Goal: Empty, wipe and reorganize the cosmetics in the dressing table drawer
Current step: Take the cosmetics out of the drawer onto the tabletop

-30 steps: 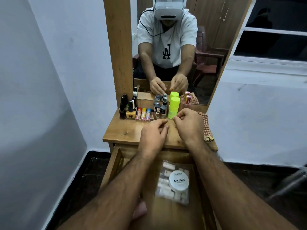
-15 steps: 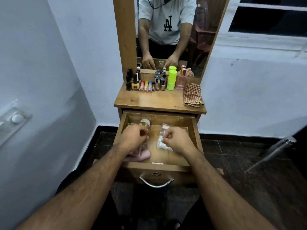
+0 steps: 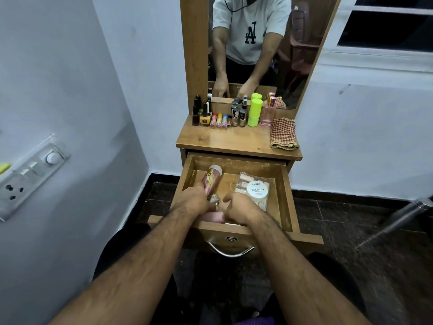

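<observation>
Head view looked down into the open drawer (image 3: 287, 198) of the dressing table (image 3: 234, 140). Drawer held four visible things: a pink bottle (image 3: 212, 178) lying tilted at back left, a clear packet (image 3: 251, 191) of pale pads at right with a white round tub (image 3: 258, 190) on top, lid printed "NAIL POLISH", and a pink item (image 3: 212, 216) lying along the front wall, mostly hidden under the hands. Drawer floor was bare wood, scuffed, with pale smears near the back wall. Curved metal handle (image 3: 230, 250) on the front.

Left hand (image 3: 195, 199) was inside the drawer, fingers curled round the lower end of the pink bottle; a small gold-capped piece (image 3: 214, 200) sat against its fingertips, couldn't tell what it was. Right hand (image 3: 239, 207) was just beside it, knuckles up, fingers curled down at the pink item near the front wall; couldn't tell if it actually gripped anything.

On the table, against the mirror (image 3: 253, 50): a row of nail polish bottles (image 3: 205, 113), three small coloured tubes (image 3: 219, 120), a neon green bottle (image 3: 255, 112), a pink glass perfume bottle (image 3: 268, 113). Folded checked cloth (image 3: 283, 133) lay at the right edge. Wall switch panel (image 3: 30, 174) at far left.
</observation>
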Demonstrator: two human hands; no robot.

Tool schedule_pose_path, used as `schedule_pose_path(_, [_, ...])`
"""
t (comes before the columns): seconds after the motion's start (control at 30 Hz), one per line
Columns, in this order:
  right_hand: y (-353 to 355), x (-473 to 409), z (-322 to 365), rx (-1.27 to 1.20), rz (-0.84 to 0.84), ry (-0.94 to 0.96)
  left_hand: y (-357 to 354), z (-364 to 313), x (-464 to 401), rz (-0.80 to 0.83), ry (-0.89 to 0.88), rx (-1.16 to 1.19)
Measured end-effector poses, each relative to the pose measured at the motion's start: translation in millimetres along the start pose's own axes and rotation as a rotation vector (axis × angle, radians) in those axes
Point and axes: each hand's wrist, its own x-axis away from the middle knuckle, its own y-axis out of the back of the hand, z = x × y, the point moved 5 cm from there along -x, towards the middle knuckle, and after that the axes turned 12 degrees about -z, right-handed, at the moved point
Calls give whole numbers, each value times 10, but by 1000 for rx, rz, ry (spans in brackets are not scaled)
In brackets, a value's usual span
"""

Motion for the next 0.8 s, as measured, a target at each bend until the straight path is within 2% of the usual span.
schedule_pose_path(0.1, [-17,-10,-3,6,27,4,-53,-16,-12,81,29,54])
schedule_pose_path(0.27, [25,15,70,-4,17,120,-79,-81,-30,120,-87,27])
schedule_pose_path(0.67, [-44,-49,12,214,3,123,226,-142,-27,-357,-287,-114])
schedule_pose_path(0.8, [-65,-56,34,231,2,154,278,-150,24,-410,-266,-37])
